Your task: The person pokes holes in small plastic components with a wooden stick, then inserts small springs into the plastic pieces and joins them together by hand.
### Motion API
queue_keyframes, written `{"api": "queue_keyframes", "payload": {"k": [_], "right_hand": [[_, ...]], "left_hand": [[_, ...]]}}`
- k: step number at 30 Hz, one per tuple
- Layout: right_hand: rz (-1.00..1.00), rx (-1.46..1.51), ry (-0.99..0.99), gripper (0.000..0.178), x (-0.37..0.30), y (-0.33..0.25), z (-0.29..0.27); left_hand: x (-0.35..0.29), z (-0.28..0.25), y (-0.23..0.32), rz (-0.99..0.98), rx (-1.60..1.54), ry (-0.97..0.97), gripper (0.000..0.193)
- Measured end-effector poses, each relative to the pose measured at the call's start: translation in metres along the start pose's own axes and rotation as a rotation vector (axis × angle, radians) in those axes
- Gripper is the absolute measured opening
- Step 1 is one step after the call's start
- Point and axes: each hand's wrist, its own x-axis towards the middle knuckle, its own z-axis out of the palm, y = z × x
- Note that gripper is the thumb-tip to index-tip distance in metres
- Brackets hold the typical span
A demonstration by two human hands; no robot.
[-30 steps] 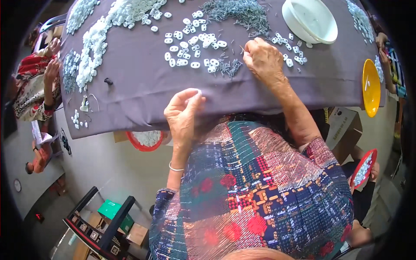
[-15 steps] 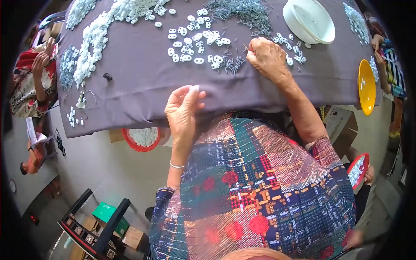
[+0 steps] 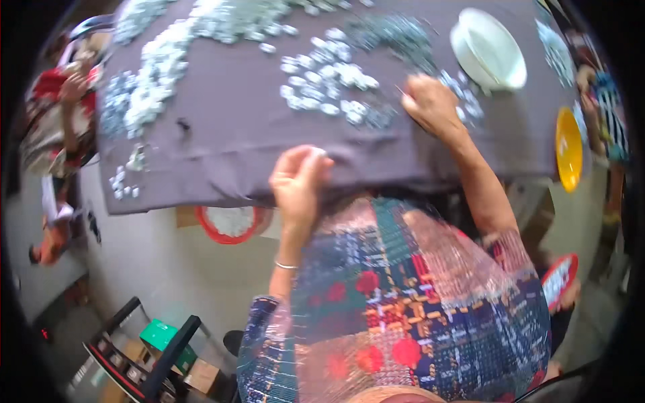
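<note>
A table covered with a grey cloth (image 3: 222, 141) is seen from above. Small white pieces (image 3: 322, 84) are scattered across it, and a pile of thin grey pins (image 3: 396, 37) lies beyond them. A white bowl (image 3: 488, 48) stands at the far right, and a yellow dish (image 3: 568, 148) sits by the cloth's right edge. A red-rimmed basket (image 3: 230, 223) is seen below the near edge, and a green box (image 3: 161, 334) lies on the floor at lower left.

The left hand (image 3: 297, 185) is held at the near edge, its fingers curled around one small white piece. The right hand (image 3: 432, 105) is rested on the cloth beside the pins, fingers bent; what is pinched cannot be told.

Compared with half a second ago, both hands are found in nearly the same places, while the whole scene has shifted slightly in the view.
</note>
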Motion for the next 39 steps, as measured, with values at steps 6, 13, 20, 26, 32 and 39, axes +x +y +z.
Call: {"api": "queue_keyframes", "payload": {"k": [6, 13, 20, 26, 32, 39], "right_hand": [[0.044, 0.195, 0.028, 0.011, -0.012, 0.008, -0.021], [0.08, 0.972, -0.039, 0.007, 0.0, -0.004, -0.007], [0.253, 1.644, -0.356, 0.01, -0.016, -0.051, -0.018], [0.25, 1.246, -0.501, 0.01, -0.047, -0.098, -0.029], [-0.002, 0.921, -0.233, 0.011, -0.06, -0.107, -0.017], [-0.105, 0.878, -0.074, 0.01, -0.066, -0.098, -0.011]], "left_hand": [[-0.004, 0.004, -0.009, -0.125, -0.061, -0.086, 0.015], [0.002, -0.004, -0.012, -0.114, -0.207, -0.15, 0.02], [0.0, 0.0, -0.009, -0.167, -0.283, -0.149, 0.022], [0.022, -0.006, -0.02, -0.196, -0.454, -0.203, 0.021], [0.016, -0.006, 0.005, -0.285, -0.536, -0.096, 0.019], [0.003, 0.009, 0.009, -0.407, -0.485, -0.162, 0.019]]}}
